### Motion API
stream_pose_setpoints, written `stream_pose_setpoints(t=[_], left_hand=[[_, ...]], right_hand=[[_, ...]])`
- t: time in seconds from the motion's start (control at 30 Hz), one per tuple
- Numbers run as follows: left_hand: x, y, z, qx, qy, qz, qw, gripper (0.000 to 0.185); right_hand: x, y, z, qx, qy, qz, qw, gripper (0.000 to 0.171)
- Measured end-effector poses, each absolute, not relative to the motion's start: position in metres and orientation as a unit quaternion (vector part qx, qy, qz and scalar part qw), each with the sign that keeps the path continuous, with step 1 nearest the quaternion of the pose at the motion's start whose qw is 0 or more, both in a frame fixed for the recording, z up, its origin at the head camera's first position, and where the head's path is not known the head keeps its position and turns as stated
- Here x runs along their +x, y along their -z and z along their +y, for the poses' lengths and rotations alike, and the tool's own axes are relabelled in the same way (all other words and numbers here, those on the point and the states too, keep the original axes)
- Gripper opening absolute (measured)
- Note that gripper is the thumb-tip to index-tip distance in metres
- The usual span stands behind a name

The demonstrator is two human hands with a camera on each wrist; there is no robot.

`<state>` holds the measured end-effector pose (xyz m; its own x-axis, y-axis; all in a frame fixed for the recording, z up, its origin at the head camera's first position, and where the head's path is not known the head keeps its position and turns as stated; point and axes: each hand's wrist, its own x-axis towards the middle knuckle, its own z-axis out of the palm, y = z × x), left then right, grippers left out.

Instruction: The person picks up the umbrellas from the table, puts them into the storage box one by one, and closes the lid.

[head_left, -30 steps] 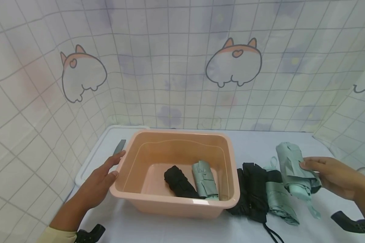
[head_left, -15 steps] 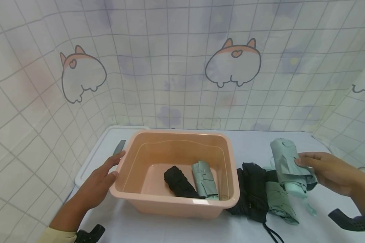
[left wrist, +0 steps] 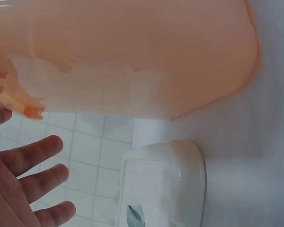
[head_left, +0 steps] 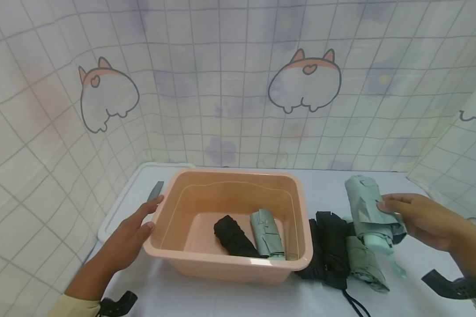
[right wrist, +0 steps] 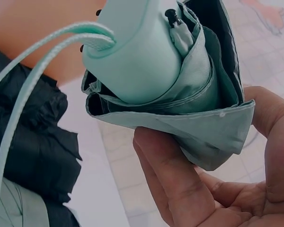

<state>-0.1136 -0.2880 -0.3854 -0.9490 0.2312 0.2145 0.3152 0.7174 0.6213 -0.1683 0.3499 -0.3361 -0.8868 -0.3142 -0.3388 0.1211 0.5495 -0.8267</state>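
Note:
A pale green folded umbrella [head_left: 369, 211] is pinched between the thumb and fingers of my right hand [head_left: 424, 215], raised above the table. Its mint handle and wrist cord show close up in the right wrist view. My left hand [head_left: 128, 237] touches the left rim of a peach plastic basin [head_left: 230, 275] with its fingers extended; the left wrist view shows them spread beside the basin wall. Inside the basin lie a black folded umbrella [head_left: 236, 237] and a green folded umbrella [head_left: 267, 233]. Right of the basin rest black folded umbrellas [head_left: 333, 251] and another green folded umbrella [head_left: 366, 264].
A white lidded-looking box or tray [head_left: 117, 211] stands at the left behind my left hand, with a grey blade-like shape [head_left: 156, 190] on it. A tile-patterned curtain [head_left: 230, 88] closes off the back and sides. White cloth covers the table [head_left: 182, 299].
My right hand has carried the green umbrella left and slightly up, toward the basin. The left hand and the basin have stayed put.

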Motion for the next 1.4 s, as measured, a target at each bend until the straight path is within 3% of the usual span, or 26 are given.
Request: stream_pose_setpoints(t=[0.53, 1.4], left_hand=[[-0.113, 0.388, -0.290, -0.164, 0.351, -0.919, 0.074, 0.055], [-0.115, 0.389, -0.291, -0.170, 0.350, -0.918, 0.080, 0.055]], right_hand=[[-0.167, 0.323, 0.328, -0.081, 0.495, 0.839, 0.210, 0.072], [-0.166, 0.310, 0.291, -0.097, 0.512, 0.827, 0.212, 0.074]])
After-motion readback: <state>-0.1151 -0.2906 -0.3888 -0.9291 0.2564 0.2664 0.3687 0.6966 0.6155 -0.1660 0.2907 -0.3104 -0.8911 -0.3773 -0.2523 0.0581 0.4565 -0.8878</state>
